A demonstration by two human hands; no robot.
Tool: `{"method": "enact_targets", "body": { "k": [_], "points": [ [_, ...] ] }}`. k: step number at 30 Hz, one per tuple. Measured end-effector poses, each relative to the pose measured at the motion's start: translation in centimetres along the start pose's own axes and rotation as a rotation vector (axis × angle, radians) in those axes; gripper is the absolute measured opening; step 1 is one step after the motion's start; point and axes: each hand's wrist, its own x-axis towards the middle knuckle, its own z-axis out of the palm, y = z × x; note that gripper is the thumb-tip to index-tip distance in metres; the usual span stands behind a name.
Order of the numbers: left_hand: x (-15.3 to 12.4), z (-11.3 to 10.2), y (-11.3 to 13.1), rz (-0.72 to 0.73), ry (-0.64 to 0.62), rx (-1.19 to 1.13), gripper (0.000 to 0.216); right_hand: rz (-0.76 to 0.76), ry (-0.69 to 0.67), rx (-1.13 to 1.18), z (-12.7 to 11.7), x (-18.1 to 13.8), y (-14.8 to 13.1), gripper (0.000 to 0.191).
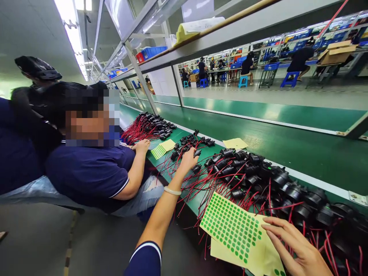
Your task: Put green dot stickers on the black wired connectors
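Observation:
My left hand (188, 160), with a pale bangle at the wrist, reaches into the middle pile of black cylindrical parts with red wires. Its fingers are curled around one black wired part (197, 153), much of which the hand hides. Near the table's front edge, my right hand (299, 245) has its fingers stretched out. Their tips are over a pale yellow sheet of round green stickers (230, 226), part of which is bare. Another yellow sheet (220, 251) lies under it. A large pile of black wired parts (253, 180) spreads behind and beside the right hand.
A co-worker (86, 172) sits close on my left, a hand (141, 146) on the table by another sticker sheet (159, 151). A farther pile of wired parts (156, 124) lies beyond. A yellow sheet (235, 143) rests near the white rail. Metal posts (140, 78) support an overhead shelf.

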Motion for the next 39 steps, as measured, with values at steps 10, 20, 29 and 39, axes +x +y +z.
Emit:
{"method": "enact_targets", "body": {
  "k": [10,20,29,39],
  "points": [
    [-0.4,6.5,-3.0,0.014,-0.105,-0.033,0.024,0.083,-0.062,0.003,0.2,0.3,0.0,0.019],
    [-4.8,4.3,-1.3,0.092,0.07,-0.064,0.03,0.201,-0.157,-0.024,-1.4,-1.4,-0.5,0.011],
    [-20.5,6.9,6.9,0.828,-0.352,-0.155,0.045,0.229,-0.238,-0.151,-0.2,-5.1,-1.9,0.016],
    [-22.1,9.5,7.2,0.716,-0.418,0.02,0.054,0.239,-0.247,-0.251,2.1,-3.7,0.5,0.02]
  ]
}}
